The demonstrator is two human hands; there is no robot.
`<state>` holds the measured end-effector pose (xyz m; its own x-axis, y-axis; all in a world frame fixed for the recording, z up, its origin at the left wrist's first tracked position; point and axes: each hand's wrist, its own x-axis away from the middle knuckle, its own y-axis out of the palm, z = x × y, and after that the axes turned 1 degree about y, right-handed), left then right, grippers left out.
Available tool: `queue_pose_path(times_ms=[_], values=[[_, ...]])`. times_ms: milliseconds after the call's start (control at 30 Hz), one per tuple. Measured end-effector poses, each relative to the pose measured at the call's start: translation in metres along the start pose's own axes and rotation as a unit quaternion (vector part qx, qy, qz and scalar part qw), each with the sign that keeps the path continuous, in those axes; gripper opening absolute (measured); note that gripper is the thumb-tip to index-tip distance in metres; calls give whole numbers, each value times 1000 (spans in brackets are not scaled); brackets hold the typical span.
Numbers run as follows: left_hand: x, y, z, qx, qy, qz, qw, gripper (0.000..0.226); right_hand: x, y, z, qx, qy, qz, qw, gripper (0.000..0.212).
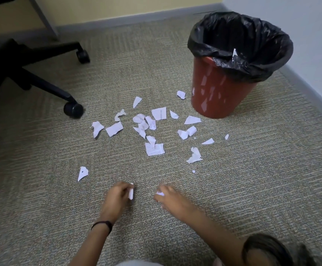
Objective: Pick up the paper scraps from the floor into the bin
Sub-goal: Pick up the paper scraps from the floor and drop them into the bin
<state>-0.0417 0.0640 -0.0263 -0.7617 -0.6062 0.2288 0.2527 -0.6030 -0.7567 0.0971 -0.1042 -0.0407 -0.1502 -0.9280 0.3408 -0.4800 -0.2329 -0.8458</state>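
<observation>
Scraps on carpet, both hands closed on paper

Left hand (116, 196) low centre, fingers pinched on a white scrap (131, 192). Right hand (168, 196) beside it, curled round a small crumpled piece (160, 193). Paper scraps (152, 129) lie scattered mid-frame on the carpet (252, 179). Red bin (221, 87), black liner (239, 41), upper right. Chair base (41, 77) upper left.

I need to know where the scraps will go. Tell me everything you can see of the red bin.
The round red plastic bin stands upright on the beige carpet, near the grey skirting at the room's corner. It tapers downward. A crinkled black plastic liner is folded over its rim. Its glossy side shows pale reflections. A small white paper scrap is caught on the liner's near edge. Another scrap lies close beside its base. Neither hand touches it.
</observation>
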Motion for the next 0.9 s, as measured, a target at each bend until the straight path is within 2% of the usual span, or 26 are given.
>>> queue_pose_path(times_ms=[67, 167, 233, 367, 433, 533, 633, 700, 800, 900], values=[[-5, -11, 5, 2, 7, 13, 1000, 21, 5, 3, -4, -21, -27, -15, 999, 30], [-12, -31, 13, 8, 24, 30, 999, 25, 21, -6, 4, -51, 9, -11, 999, 24], [-15, -47, 19, 11, 29, 43, 999, 23, 42, -18, 24, -68, 79, -17, 994, 21], [-18, -79, 38, 20, 50, 53, 997, 23, 96, -61, 80, -97, 268, -29, 958, 39], [-20, -100, 55, 34, 61, 66, 995, 24, 120, -98, 93, -106, 303, 20, 947, 34], [-25, -135, 87, 56, 72, 92, 992, 22, 133, -177, 94, -138, 320, 139, 927, 31], [-31, -176, 128, 93, 95, 113, 985, 20, 130, -269, 82, -153, 280, 289, 903, 28], [-41, -199, 163, 106, 121, 127, 979, 20, 123, -326, 77, -161, 254, 369, 880, 15], [-69, -221, 223, 117, 167, 124, 971, 20, 104, -393, 81, -177, 224, 425, 859, 8], [-105, -220, 282, 150, 202, 74, 965, 21, 82, -422, 106, -203, 239, 441, 841, 5]])
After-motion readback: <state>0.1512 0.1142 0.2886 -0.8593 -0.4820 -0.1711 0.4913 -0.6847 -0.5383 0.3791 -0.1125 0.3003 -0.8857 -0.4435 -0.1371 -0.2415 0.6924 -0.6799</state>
